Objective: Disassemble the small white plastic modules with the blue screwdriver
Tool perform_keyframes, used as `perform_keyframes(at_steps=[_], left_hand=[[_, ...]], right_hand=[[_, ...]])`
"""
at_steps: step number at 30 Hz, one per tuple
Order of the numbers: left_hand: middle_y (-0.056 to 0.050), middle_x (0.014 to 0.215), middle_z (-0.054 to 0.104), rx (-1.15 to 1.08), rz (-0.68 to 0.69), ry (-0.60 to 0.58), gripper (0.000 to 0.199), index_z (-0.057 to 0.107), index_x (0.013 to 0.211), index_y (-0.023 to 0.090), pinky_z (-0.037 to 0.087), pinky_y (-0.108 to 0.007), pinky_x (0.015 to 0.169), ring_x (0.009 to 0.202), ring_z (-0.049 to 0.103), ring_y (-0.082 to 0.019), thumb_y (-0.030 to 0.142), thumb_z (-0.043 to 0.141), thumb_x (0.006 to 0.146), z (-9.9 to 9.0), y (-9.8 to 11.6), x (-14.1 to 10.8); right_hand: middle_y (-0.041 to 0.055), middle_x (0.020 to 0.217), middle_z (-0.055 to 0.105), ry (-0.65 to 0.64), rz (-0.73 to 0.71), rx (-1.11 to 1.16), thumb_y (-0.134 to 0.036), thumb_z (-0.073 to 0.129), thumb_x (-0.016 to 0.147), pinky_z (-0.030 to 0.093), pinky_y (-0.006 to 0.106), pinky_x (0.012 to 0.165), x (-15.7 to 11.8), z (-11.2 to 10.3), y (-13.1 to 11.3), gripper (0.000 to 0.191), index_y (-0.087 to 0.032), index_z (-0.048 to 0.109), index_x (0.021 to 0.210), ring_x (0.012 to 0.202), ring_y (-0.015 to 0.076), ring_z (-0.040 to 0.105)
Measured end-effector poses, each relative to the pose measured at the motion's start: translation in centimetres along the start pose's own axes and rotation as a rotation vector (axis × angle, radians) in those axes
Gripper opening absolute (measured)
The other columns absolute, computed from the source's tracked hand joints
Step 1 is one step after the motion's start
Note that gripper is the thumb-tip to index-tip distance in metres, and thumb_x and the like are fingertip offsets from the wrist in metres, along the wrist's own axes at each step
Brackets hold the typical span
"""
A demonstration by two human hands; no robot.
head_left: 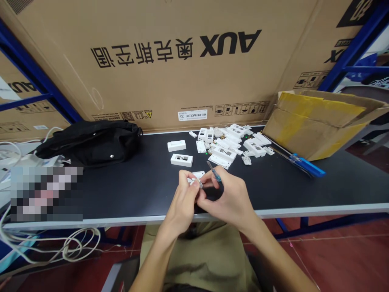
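Note:
Near the table's front edge my left hand point(184, 199) pinches a small white plastic part point(197, 181), mostly covered by the fingers. Facing it, my right hand point(226, 194) has a small screwdriver point(215, 173) with a teal handle tucked in its grip, the shaft pointing up and left, away from the part. The thumb and fingertips of that hand come close to the part; whether they touch it I cannot tell. Just behind my fingers lies a flat white plate point(199, 174). Two white plastic housings point(181, 159) rest a little farther back.
A pile of white plastic housings and covers point(226, 146) spreads across the back of the black table point(127, 190). At right stand an open cardboard box point(316, 121) and a blue-handled tool point(306, 164). A black bag point(91, 142) and white cables point(79, 243) are at left.

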State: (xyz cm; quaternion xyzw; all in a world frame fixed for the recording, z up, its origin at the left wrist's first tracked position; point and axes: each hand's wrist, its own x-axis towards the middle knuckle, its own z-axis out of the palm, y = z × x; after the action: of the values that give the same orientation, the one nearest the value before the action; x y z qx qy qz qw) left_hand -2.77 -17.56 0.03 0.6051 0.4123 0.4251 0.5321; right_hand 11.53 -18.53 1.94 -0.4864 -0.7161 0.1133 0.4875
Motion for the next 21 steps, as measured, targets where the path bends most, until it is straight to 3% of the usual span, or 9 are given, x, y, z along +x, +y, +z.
perform_keyframes(at_steps=[5, 9, 12, 16, 21], left_hand=[[0.004, 0.075, 0.043, -0.275, -0.054, 0.005, 0.023, 0.040, 0.094, 0.023, 0.027, -0.019, 0.051, 0.057, 0.034, -0.009, 0.045, 0.045, 0.095, 0.1, -0.7, 0.6], [0.006, 0.067, 0.035, -0.510, -0.115, 0.054, 0.026, 0.039, 0.087, 0.021, 0.015, -0.017, 0.045, 0.049, 0.017, -0.005, 0.045, 0.050, 0.085, 0.4, 0.2, 1.0], [0.007, 0.064, 0.034, -0.656, -0.144, 0.078, 0.030, 0.036, 0.083, 0.021, 0.010, -0.015, 0.044, 0.048, 0.012, -0.004, 0.044, 0.054, 0.078, 0.8, 0.9, 1.3], [0.009, 0.059, 0.026, -0.788, -0.083, 0.055, 0.031, 0.033, 0.081, 0.022, 0.010, -0.014, 0.043, 0.046, 0.010, -0.004, 0.042, 0.056, 0.078, 1.4, 1.0, 1.7], [0.009, 0.058, 0.025, -0.865, 0.008, 0.060, 0.028, 0.032, 0.081, 0.023, 0.012, -0.013, 0.043, 0.046, 0.009, -0.004, 0.042, 0.053, 0.080, 2.0, 0.6, 1.8]], right_hand=[[0.0014, 0.081, 0.068, -0.124, -0.048, 0.052, -0.015, 0.060, 0.069, 0.050, 0.025, 0.060, 1.2, -1.1, -0.1, 0.031, -0.025, 0.031, 0.076, 0.067, 0.0141, 0.063], [-0.0001, 0.080, 0.069, -0.314, -0.001, 0.093, -0.017, 0.064, 0.067, 0.051, 0.026, 0.061, 3.1, -1.7, -0.8, 0.033, -0.024, 0.033, 0.075, 0.066, 0.0136, 0.062], [-0.0004, 0.085, 0.071, -0.456, 0.052, 0.164, -0.017, 0.068, 0.065, 0.052, 0.026, 0.060, 4.7, -2.1, -0.8, 0.040, -0.024, 0.030, 0.074, 0.066, 0.0131, 0.064], [-0.0003, 0.085, 0.070, -0.591, 0.099, 0.309, -0.024, 0.074, 0.070, 0.055, 0.027, 0.058, 6.2, -2.3, -0.1, 0.043, -0.025, 0.031, 0.078, 0.070, 0.0155, 0.068], [0.0019, 0.089, 0.071, -0.661, 0.160, 0.468, -0.026, 0.080, 0.069, 0.060, 0.032, 0.067, 6.8, -2.4, 0.3, 0.050, -0.024, 0.031, 0.078, 0.078, 0.0188, 0.071]])
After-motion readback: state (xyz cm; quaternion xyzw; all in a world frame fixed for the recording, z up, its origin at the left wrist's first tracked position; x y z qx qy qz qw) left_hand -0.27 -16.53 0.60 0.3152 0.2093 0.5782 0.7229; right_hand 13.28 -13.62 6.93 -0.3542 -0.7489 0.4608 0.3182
